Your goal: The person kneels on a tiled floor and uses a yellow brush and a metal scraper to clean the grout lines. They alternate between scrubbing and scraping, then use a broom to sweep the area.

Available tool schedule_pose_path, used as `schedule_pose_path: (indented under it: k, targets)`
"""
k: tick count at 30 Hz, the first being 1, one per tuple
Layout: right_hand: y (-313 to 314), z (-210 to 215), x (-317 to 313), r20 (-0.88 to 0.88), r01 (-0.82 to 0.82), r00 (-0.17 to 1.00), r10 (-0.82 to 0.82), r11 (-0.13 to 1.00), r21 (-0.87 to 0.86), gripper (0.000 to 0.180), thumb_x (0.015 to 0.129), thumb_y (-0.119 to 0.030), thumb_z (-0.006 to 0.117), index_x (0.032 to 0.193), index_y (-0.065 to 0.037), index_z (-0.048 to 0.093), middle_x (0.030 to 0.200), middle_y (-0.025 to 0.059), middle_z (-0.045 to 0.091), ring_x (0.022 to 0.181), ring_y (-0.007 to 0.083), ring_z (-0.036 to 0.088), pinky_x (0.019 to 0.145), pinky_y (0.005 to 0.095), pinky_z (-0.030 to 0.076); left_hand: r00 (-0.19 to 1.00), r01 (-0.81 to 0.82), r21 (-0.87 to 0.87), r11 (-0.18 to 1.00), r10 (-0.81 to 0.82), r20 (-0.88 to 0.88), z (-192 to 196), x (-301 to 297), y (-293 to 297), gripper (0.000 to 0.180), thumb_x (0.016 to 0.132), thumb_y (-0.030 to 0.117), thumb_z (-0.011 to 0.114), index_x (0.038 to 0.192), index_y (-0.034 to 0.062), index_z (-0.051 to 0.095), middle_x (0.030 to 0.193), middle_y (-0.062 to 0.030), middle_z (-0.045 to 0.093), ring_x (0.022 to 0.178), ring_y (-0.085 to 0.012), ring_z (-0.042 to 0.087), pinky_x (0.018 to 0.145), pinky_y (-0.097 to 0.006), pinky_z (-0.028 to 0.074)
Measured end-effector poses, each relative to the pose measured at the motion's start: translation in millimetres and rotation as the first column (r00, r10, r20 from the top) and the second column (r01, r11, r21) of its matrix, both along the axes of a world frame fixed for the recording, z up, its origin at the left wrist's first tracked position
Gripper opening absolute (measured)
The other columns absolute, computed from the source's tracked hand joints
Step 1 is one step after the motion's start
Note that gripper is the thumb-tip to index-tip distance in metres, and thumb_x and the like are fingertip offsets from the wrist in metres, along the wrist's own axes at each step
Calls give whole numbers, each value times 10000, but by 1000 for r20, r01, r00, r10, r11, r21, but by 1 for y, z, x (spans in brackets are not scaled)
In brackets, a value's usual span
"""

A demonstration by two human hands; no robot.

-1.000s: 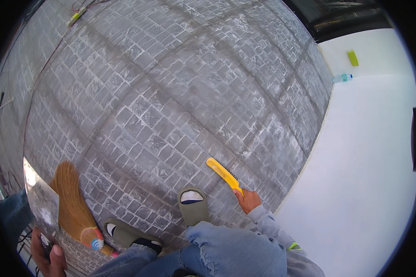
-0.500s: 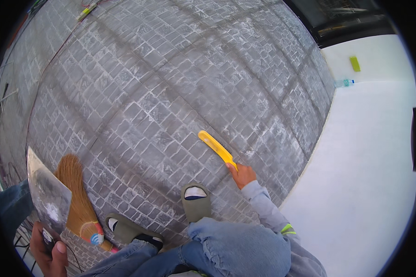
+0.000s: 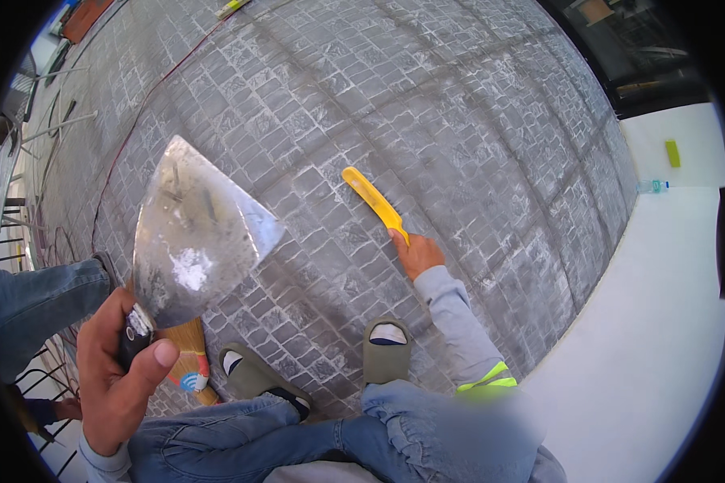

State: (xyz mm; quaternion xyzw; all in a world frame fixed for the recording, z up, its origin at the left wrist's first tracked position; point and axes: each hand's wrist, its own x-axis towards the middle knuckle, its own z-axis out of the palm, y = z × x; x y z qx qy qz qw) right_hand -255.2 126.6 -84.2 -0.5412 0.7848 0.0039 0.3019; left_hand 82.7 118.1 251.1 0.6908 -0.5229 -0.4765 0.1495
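My left hand is closed round the dark handle of a wide metal scraper, held up with its flaring blade pointing away from me. A white powdery patch marks the blade. In my right hand is the handle end of a yellow hand brush, lying low over the grey tiled floor. Its bristles are mostly hidden underneath. Behind the scraper and my left hand, a straw broom is partly hidden, with red and blue on its binding.
Another person's leg in jeans and a hand are at the left edge. A cable runs over the floor. Along the right stands a white surface, with a plastic bottle and a green piece at its far end.
My left hand has raised the scraper, bringing it rightward and farther into view, now covering much of the broom. The view has shifted; my right hand still grips the brush.
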Motion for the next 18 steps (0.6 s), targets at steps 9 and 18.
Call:
schedule_pose_path:
  k: [9,18]
  targets:
    - [121,24,-50,174,-3,985,10,999,-40,455,937,-485,501,892,-33,529,646,218,580,645,447,586,558,515,426,989,-120,-15,993,121,82,-8,29,29,386,814,336,684,930,-12,561,696,15,483,587,-66,396,547,-226,314]
    - [234,78,-100,-6,17,1000,-17,998,58,451,933,-480,515,808,-50,566,544,158,539,513,373,574,497,467,432,962,-273,60,960,274,-14,-18,85,54,396,932,142,606,1273,-6,469,767,37,494,584,-14,380,477,-171,272]
